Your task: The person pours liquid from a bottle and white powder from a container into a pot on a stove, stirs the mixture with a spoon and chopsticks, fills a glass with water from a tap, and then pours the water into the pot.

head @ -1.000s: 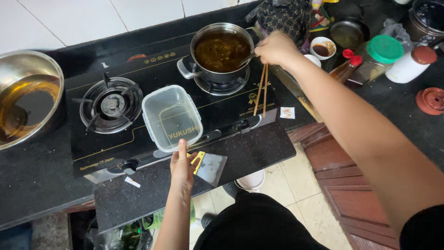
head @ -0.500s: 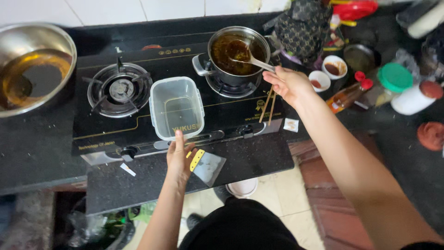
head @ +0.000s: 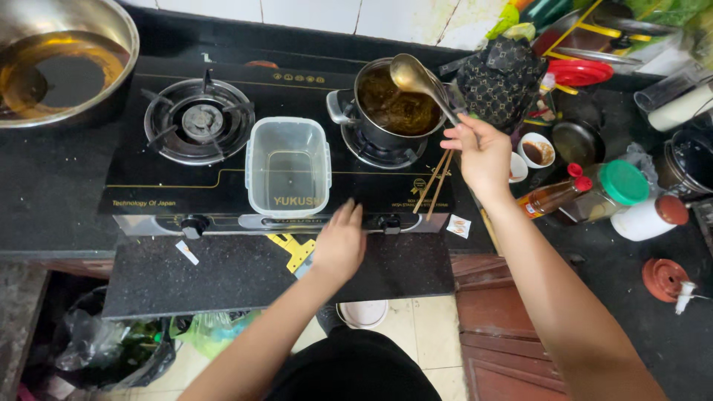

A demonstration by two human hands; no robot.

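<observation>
Spanning the black counter (head: 59,193), a two-burner gas stove (head: 223,148) carries a pot (head: 394,108) of brown liquid on its right burner and a clear plastic container (head: 288,177) in the middle. The right hand (head: 483,156) is clamped on a ladle (head: 420,82) raised over the pot. The left hand (head: 340,241) lies flat, fingers apart, just below the container, holding nothing.

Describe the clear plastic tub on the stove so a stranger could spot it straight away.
Start at the black two-burner gas stove. Between its left burner and the pot sits the plastic container, just beyond the left hand. It alone is see-through, rectangular and lidless.
</observation>
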